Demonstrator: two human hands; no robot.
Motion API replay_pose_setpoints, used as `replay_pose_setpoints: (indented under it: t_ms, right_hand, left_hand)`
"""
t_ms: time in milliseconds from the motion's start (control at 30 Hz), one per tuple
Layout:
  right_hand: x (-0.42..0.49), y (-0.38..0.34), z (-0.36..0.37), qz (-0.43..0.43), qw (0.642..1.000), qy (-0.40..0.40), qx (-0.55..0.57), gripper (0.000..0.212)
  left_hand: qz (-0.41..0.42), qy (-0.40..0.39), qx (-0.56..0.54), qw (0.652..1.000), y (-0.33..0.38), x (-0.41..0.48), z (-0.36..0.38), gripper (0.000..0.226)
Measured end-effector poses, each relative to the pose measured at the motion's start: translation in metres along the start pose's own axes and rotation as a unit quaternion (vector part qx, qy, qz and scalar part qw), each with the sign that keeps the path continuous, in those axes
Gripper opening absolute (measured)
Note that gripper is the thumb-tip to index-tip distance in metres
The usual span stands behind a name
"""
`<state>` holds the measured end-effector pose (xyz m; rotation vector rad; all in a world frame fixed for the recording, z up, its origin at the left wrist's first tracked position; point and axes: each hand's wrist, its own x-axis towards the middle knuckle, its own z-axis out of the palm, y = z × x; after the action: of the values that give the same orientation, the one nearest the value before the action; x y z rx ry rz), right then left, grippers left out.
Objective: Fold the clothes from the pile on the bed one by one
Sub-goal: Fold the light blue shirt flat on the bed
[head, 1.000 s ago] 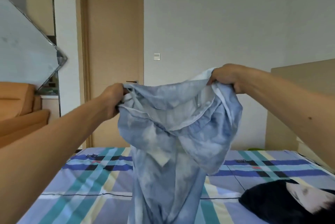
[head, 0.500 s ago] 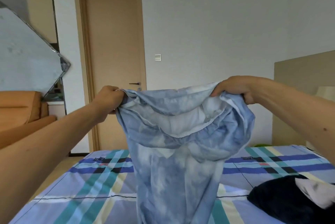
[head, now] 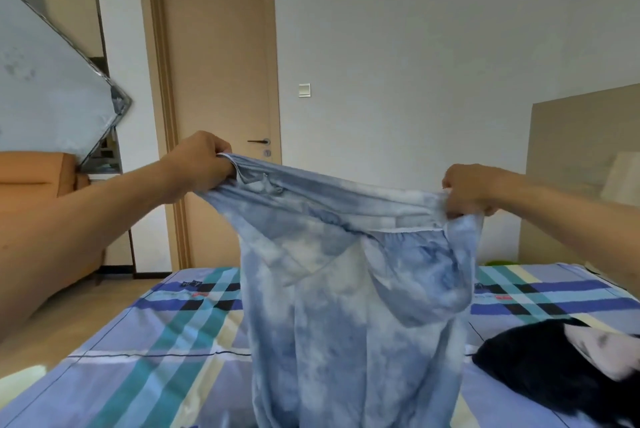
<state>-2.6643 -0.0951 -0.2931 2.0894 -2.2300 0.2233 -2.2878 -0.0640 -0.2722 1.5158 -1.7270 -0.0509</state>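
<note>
Head view: blue-white mottled garment (head: 349, 306), possibly trousers, hangs stretched; left hand (head: 199, 164), right hand (head: 465, 190) fingers grasping hem.

This is a bedroom in a home: a bed (head: 166, 341) with a plaid sheet fills the lower frame, its tan headboard (head: 581, 185) at the right edge. Behind are a white wall with a light switch (head: 304, 90), a tan door (head: 214, 81) at upper centre-left, and an orange sofa (head: 31, 174) at the left edge. A dark garment (head: 540, 368) lies on the bed at lower right, and a blue garment (head: 346, 306) hangs mid-frame.
</note>
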Motion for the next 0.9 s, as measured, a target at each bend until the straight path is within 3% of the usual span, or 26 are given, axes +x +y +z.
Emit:
replay_pose_setpoints:
  t_ms: [67, 133, 167, 233, 267, 333, 467, 533, 633, 800, 900]
  right_hand:
    - [-0.006, -0.021, 0.011, 0.009, 0.963, 0.112, -0.245, 0.029]
    - [-0.001, -0.035, 0.016, -0.004, 0.938, 0.152, -0.312, 0.025]
    - [0.003, -0.037, 0.014, -0.003, 0.957, 0.126, -0.261, 0.019]
    - [0.014, -0.031, 0.006, -0.01, 1.0, -0.005, 0.005, 0.015]
    - [0.019, -0.027, 0.001, -0.012, 0.984, -0.092, 0.153, 0.016]
    - [0.02, -0.02, -0.004, -0.047, 0.91, -0.21, 0.353, 0.014]
    - [0.03, -0.009, 0.004, -0.165, 0.807, -0.299, 0.482, 0.077]
    - [0.035, -0.011, 0.013, -0.201, 0.783, -0.321, 0.493, 0.071]
    - [0.045, -0.023, 0.03, -0.192, 0.796, -0.316, 0.479, 0.042]
    - [0.072, -0.034, 0.062, -0.145, 0.887, -0.21, 0.385, 0.004]
    - [0.083, -0.034, 0.079, -0.147, 0.901, -0.169, 0.372, 0.015]
  left_hand:
    - [0.017, -0.024, 0.053, 0.998, 0.002, -0.003, 0.007, 0.026]
    - [0.02, -0.033, 0.08, 0.996, 0.001, -0.003, 0.012, 0.022]
    - [0.013, -0.031, 0.082, 0.996, 0.0, -0.001, 0.013, 0.023]
    - [-0.015, -0.028, 0.081, 0.996, -0.007, 0.0, 0.009, 0.027]
    - [-0.033, -0.026, 0.079, 0.996, -0.013, 0.002, 0.006, 0.029]
    - [-0.064, -0.022, 0.068, 0.995, -0.027, 0.003, 0.002, 0.031]
    - [-0.1, -0.006, 0.032, 0.994, -0.053, 0.006, 0.0, 0.026]
    - [-0.108, -0.012, 0.011, 0.994, -0.067, 0.009, 0.004, 0.019]
    - [-0.11, -0.012, -0.006, 0.994, -0.085, 0.016, 0.017, 0.018]
    - [-0.132, -0.03, -0.044, 0.99, -0.107, 0.032, 0.045, 0.015]
    - [-0.166, -0.101, -0.101, 0.976, -0.113, 0.039, 0.055, 0.016]
